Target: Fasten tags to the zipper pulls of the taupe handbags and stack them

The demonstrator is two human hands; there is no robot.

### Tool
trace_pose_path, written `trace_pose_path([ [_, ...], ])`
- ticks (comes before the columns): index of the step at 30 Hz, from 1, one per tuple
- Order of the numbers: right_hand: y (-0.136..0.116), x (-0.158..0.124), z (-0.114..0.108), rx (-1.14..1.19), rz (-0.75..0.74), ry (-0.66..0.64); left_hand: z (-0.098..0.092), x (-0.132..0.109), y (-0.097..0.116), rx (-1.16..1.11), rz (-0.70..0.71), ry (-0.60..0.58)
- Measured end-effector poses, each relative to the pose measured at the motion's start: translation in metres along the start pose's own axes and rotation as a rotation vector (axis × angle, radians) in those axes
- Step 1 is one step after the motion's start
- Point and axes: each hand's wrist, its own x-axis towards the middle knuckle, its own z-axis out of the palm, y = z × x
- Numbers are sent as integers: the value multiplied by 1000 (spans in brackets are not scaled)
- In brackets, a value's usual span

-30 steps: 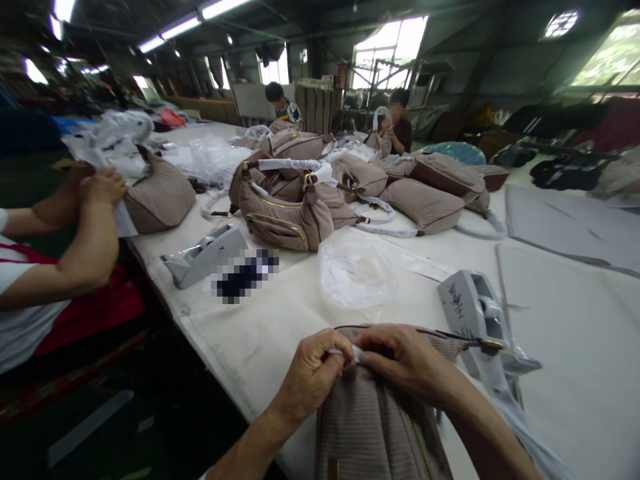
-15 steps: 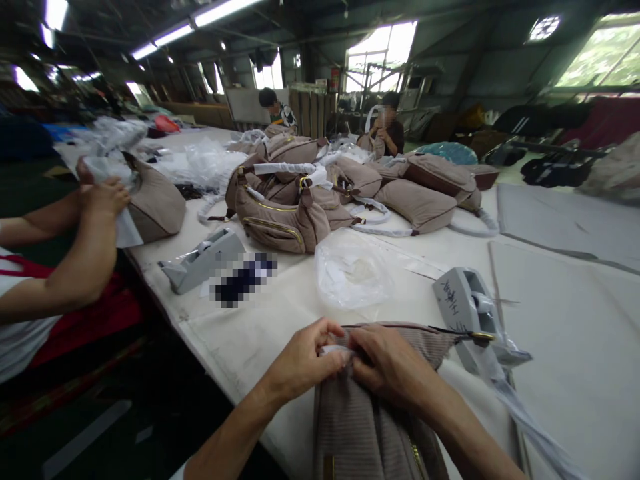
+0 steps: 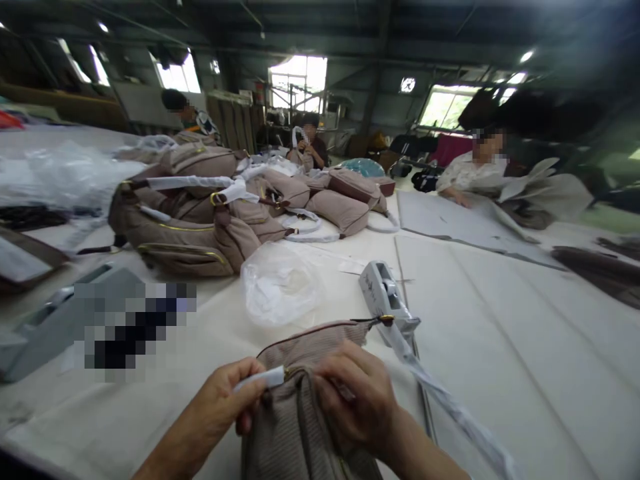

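Observation:
A taupe ribbed handbag (image 3: pixel 270 427) lies on the table in front of me, with a dark-edged opening and a gold zipper. My left hand (image 3: pixel 225 397) pinches a white-wrapped zipper pull (image 3: pixel 273 378) between thumb and fingers, at the bag's left side. On the other side of the zip, my right hand (image 3: pixel 357 393) is closed on the bag's top edge; its fingertips are partly hidden and slightly blurred. From a gold ring at the bag's far corner, a white-wrapped strap (image 3: pixel 450 403) runs down to the right.
Beyond the bag sit a crumpled clear plastic bag (image 3: pixel 280 287) and a grey tape dispenser (image 3: pixel 383 287). A second dispenser (image 3: pixel 55 327) stands at left. Several taupe handbags (image 3: pixel 185 250) are heaped farther back. A person (image 3: pixel 470 173) leans over grey sheets (image 3: pixel 435 217) at right; others sit behind.
The view has swung right, bringing in the person at right. My hands have moved apart: the left now draws the white-wrapped pull out leftward, and the right has shifted along the bag's edge.

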Motion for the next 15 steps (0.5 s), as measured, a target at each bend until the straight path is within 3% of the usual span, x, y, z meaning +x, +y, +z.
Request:
trace_pose_path([
  [1,6,-20,-4,-70,3,-25,-1,1,-5,-76,-33,-23],
  [4,40,-83,-17,-396,102,-352,-1,3,-18,-214,-71,-17],
  [7,88,-120,-45,-589,286,-269,0,4,-28,-286,-64,53],
  [9,120,-119,-71,-651,432,-81,2,5,-33,-309,-66,89],
  [11,145,-103,-92,-559,592,148,4,7,-35,-323,-72,109],
  [12,154,-92,-99,-499,635,202,5,7,-36,-327,-72,114],
  [15,166,-60,-106,-298,665,156,6,9,-37,-330,-65,110],
])
